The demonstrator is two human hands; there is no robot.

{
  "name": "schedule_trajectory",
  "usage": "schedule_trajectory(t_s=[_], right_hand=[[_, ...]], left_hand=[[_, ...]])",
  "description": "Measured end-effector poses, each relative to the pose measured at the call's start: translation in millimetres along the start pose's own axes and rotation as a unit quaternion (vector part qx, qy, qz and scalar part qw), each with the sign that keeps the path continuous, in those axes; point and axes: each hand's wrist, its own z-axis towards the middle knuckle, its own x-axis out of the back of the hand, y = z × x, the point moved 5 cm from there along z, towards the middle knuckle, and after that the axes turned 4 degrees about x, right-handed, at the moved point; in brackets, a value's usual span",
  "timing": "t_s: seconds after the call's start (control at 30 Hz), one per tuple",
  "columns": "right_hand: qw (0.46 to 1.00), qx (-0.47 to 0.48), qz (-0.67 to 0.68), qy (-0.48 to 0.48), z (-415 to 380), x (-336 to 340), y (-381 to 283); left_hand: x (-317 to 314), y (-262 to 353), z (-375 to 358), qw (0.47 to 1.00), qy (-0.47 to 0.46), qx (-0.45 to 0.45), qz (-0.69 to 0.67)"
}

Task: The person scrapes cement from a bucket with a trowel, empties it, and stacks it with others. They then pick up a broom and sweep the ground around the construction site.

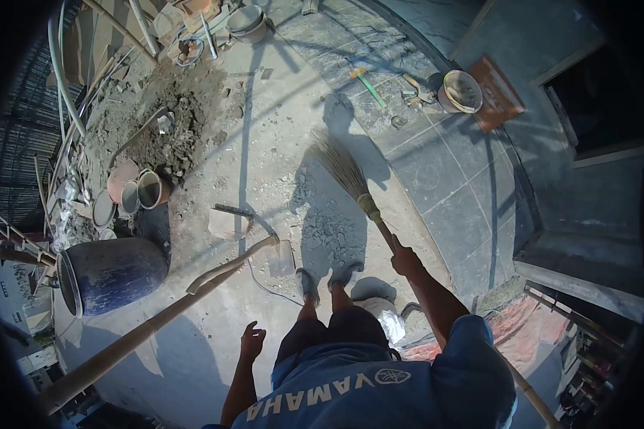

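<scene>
1. Right hand (pixel 406 259) clamped on the broom (pixel 350 179) handle, bristles down on the dusty concrete floor (pixel 265 121).
2. Left hand (pixel 252 342) hangs empty, fingers seemingly spread, near the spade (pixel 265 254).

Your right hand (pixel 405 259) grips the broom (pixel 350 179), whose bristles lie ahead of your feet (pixel 328 280) on the rubble (pixel 329 229); your left hand (pixel 251 341) hangs free, beside the long pole (pixel 143 332) slanting off to your left; the barrel (pixel 111 275) lies on its side further left, with pots (pixel 132 193) behind it and the dirt heap (pixel 168 132) beyond those; the bucket (pixel 460 91) stands far ahead to your right, on the tiles (pixel 451 179).
</scene>
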Motion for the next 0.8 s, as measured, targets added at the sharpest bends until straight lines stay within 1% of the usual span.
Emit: schedule_trajectory(t_s=[0.07, 0.1, 0.13, 0.2, 0.23, 0.33, 0.37, 0.43, 0.47, 0.53, 0.6, 0.63, 0.67, 0.7, 0.73, 0.8], right_hand=[[0.998, -0.048, 0.010, 0.042, 22.7, -6.0, 13.1], [0.996, -0.064, 0.005, 0.056, 40.5, -20.7, 23.6], [0.996, -0.066, 0.007, 0.057, 38.1, -26.8, 27.8], [0.997, -0.059, 0.041, -0.016, 32.4, -48.2, 25.4], [0.997, -0.057, 0.043, -0.014, 21.7, -45.0, 19.6], [0.984, -0.035, 0.159, -0.069, -42.1, -32.6, 12.3], [0.984, -0.035, 0.161, -0.066, -55.0, -33.9, 16.0], [0.995, 0.011, 0.095, 0.030, -68.0, -22.0, 21.9], [0.995, 0.010, 0.097, 0.032, -61.3, -20.2, 21.0], [0.994, -0.063, 0.074, 0.047, -31.9, -7.6, 23.4], [0.991, -0.073, 0.088, 0.075, 13.0, -10.4, 28.5], [0.991, -0.074, 0.089, 0.074, 15.1, -10.6, 24.8], [0.987, -0.098, 0.129, 0.023, 18.0, -18.2, 18.4], [0.978, -0.120, 0.171, -0.027, 19.4, -24.9, 13.3], [0.980, -0.115, 0.156, -0.048, 16.9, -42.0, 16.0], [0.999, -0.007, 0.030, -0.034, 1.7, -67.4, 22.8]], left_hand=[[0.6, 5.2, 5.5, 1.000, -0.005, -0.003, 0.007], [-0.5, 8.1, 6.2, 1.000, -0.007, 0.000, 0.011], [-1.9, 8.6, 6.3, 1.000, -0.009, -0.002, 0.013], [3.0, 15.3, 12.4, 1.000, -0.004, -0.015, 0.004], [5.2, 18.8, 13.2, 1.000, 0.002, -0.008, -0.001], [10.0, 26.1, 12.3, 1.000, -0.004, -0.015, 0.003], [12.5, 25.2, 13.2, 1.000, -0.004, -0.018, 0.004], [11.9, 17.7, 21.0, 1.000, -0.007, -0.028, 0.001], [12.5, 12.8, 25.5, 1.000, -0.007, -0.030, 0.002], [12.3, 11.1, 29.5, 0.998, -0.005, -0.057, 0.038], [17.1, 30.7, 24.8, 0.997, -0.010, -0.061, 0.054], [16.6, 36.6, 21.3, 0.996, -0.014, -0.064, 0.066], [14.7, 36.3, 23.3, 0.995, -0.014, -0.066, 0.068], [12.7, 33.6, 32.7, 0.997, -0.019, -0.066, 0.041], [16.4, 35.1, 35.9, 0.997, -0.025, -0.065, 0.017], [14.9, 38.6, 39.0, 0.996, -0.024, -0.081, 0.017]])
